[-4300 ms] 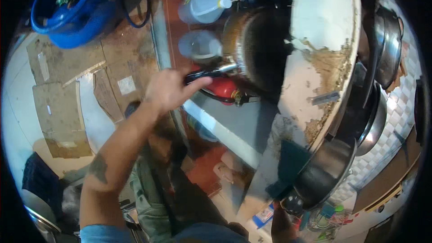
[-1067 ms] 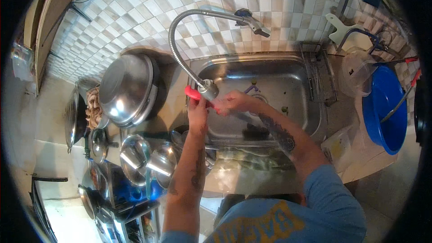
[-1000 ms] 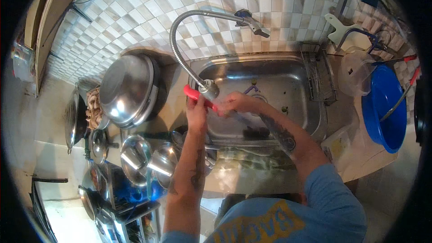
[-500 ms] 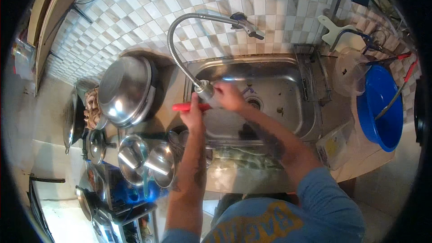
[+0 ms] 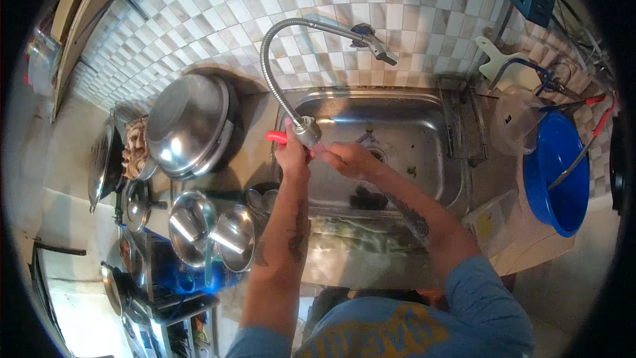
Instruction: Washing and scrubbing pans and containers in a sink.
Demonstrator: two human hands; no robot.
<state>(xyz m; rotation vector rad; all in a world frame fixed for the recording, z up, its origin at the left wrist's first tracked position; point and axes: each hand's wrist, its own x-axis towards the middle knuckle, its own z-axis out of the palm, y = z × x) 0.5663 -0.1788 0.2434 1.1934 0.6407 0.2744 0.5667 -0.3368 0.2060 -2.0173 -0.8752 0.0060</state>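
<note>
My left hand (image 5: 292, 153) is closed round a red-handled utensil (image 5: 276, 136) at the left side of the steel sink (image 5: 424, 132). Its working end is hidden, so the kind cannot be told. Just above the fingers hangs the faucet head (image 5: 307, 131), on a bent flexible metal neck (image 5: 266, 59). My right hand (image 5: 351, 160) is beside it over the basin, fingers curled together close to the red utensil's other end. What those fingers pinch is too small to make out. Dark scraps (image 5: 368, 199) lie on the sink floor.
Left of the sink sit a large upturned steel bowl (image 5: 185, 122), smaller steel bowls (image 5: 192, 229) and a lidded pan (image 5: 137, 205). On the right are a blue basin (image 5: 558, 176), a clear plastic container (image 5: 515, 122) and a wire rack (image 5: 464, 122) at the sink's edge.
The red utensil has turned and more of it is hidden behind my left hand. My right hand has moved down from beside the faucet head to just below it.
</note>
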